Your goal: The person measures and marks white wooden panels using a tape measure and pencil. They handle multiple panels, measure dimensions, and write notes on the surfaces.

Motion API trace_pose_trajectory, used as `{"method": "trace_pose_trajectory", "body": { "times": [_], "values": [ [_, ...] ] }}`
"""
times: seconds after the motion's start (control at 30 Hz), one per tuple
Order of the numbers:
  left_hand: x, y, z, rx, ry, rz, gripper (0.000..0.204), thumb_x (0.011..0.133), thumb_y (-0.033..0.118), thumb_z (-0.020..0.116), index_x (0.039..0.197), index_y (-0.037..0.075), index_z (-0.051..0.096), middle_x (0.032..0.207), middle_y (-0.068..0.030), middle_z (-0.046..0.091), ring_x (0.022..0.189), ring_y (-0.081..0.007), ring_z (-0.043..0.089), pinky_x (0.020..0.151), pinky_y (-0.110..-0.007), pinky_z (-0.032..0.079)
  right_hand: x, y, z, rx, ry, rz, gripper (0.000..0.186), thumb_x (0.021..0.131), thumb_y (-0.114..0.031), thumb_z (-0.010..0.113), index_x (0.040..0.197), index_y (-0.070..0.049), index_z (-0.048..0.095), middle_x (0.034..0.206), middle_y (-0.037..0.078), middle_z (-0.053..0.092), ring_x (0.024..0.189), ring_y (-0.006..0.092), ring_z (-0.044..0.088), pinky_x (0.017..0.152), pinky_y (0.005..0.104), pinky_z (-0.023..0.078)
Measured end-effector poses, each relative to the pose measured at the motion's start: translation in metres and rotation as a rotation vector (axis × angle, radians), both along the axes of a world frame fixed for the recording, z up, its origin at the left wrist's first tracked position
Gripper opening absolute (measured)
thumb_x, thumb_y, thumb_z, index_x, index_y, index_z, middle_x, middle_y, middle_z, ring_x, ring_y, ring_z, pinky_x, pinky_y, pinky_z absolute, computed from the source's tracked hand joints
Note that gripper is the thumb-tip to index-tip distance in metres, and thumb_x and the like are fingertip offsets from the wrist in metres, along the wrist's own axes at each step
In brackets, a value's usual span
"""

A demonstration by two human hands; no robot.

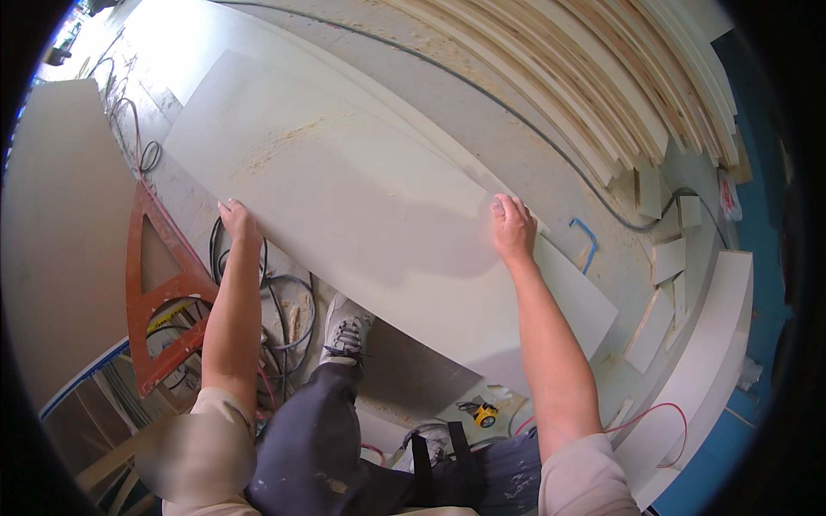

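Panel: you've got a long white panel [361, 198] lying slantwise over the dusty floor [516, 129], sawdust scattered on its far part.
Left hand: your left hand [236, 220] sits on the panel's left edge, fingers curled over it, close together; the board runs out to the right of them.
Right hand: your right hand [513, 225] is on the opposite long edge, fingers bent over the rim and pressed together, panel lying between both hands.
Packages and labels: only one I can spot is a small white packet with red on it [729, 196] at the far right by the stacked boards [594, 77]; print too tiny to make out.
Nearby stuff: orange triangular frame [159, 292] left of your arm, tangled cables [284, 301] under the panel's near edge, your grey shoe [346, 331], a little yellow tool [485, 415], offcuts [662, 267] on the right.
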State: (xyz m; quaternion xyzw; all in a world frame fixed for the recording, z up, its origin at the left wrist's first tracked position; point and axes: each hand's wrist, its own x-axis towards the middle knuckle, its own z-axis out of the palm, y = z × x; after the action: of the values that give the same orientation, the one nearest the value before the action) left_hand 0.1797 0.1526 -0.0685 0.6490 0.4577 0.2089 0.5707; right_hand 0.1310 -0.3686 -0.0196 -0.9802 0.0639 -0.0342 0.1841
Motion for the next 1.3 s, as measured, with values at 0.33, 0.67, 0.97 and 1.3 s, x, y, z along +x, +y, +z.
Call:
{"method": "trace_pose_trajectory", "body": {
  "times": [0.33, 0.67, 0.97, 1.3],
  "values": [
    [-0.006, -0.006, 0.009, -0.177, -0.154, -0.118, 0.054, 0.107, 0.023, 0.04, 0.154, 0.004, 0.021, 0.144, -0.0179, 0.046, 0.123, -0.0275, 0.053, 0.102, -0.036, 0.044, 0.002, -0.004, 0.003, 0.0, 0.031, 0.012, 0.025, 0.097, -0.028, 0.056, 0.12, -0.02, 0.061, 0.112, 0.005, 0.063, 0.106, 0.0311, 0.06, 0.09, 0.0473, 0.044],
    [-0.009, -0.004, 0.0, -0.137, -0.082, -0.187, 0.067, 0.104, 0.028, 0.046, 0.156, 0.0, 0.014, 0.15, -0.0228, 0.039, 0.13, -0.0296, 0.046, 0.11, -0.036, 0.036, 0.07, 0.056, 0.001, 0.283, -0.059, 0.204, 0.028, 0.097, -0.03, 0.057, 0.119, -0.013, 0.063, 0.112, 0.012, 0.063, 0.107, 0.0333, 0.059, 0.091, 0.042, 0.049],
    [-0.018, -0.007, 0.019, -0.204, -0.042, -0.206, 0.066, 0.104, 0.023, 0.047, 0.157, 0.005, 0.011, 0.145, -0.019, 0.043, 0.122, -0.0269, 0.051, 0.102, -0.037, 0.044, 0.085, 0.081, 0.008, 0.072, 0.137, 0.165, 0.03, 0.097, -0.032, 0.059, 0.123, -0.017, 0.064, 0.117, 0.005, 0.063, 0.109, 0.031, 0.058, 0.091, 0.0457, 0.048],
    [-0.018, 0.006, 0.002, -0.194, -0.112, -0.201, 0.066, 0.105, 0.026, 0.048, 0.157, 0.006, 0.013, 0.144, -0.0201, 0.044, 0.12, -0.028, 0.053, 0.097, -0.038, 0.048, 0.082, 0.082, 0.01, 0.031, 0.144, 0.171, 0.032, 0.095, -0.029, 0.061, 0.124, -0.016, 0.061, 0.118, 0.007, 0.062, 0.11, 0.032, 0.057, 0.092, 0.0476, 0.046]
  ]
}}
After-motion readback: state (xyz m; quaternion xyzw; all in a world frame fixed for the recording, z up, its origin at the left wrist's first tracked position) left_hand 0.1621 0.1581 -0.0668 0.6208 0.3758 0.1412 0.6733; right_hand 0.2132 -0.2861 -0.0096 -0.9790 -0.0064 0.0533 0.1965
